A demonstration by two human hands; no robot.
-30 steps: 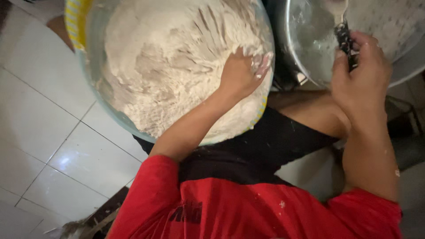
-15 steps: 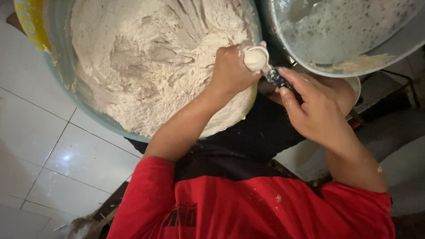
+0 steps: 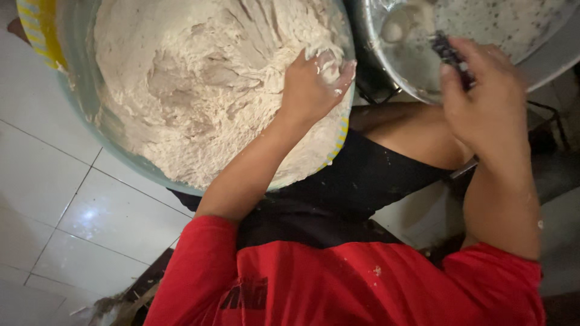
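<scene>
Your left hand (image 3: 311, 84) rests in the shaggy flour dough (image 3: 199, 90) at the near-right rim of the big clear mixing bowl (image 3: 90, 121), fingers loosely curled and caked with dough, gripping nothing firm that shows. Right of that bowl, your right hand (image 3: 486, 105) is clamped on the dark handle of a ladle (image 3: 450, 51), whose scoop sits inside the metal pot (image 3: 393, 66) of pale liquid. The bowl stands on the white tiled floor (image 3: 66, 199), just beyond your black shorts (image 3: 356, 187).
</scene>
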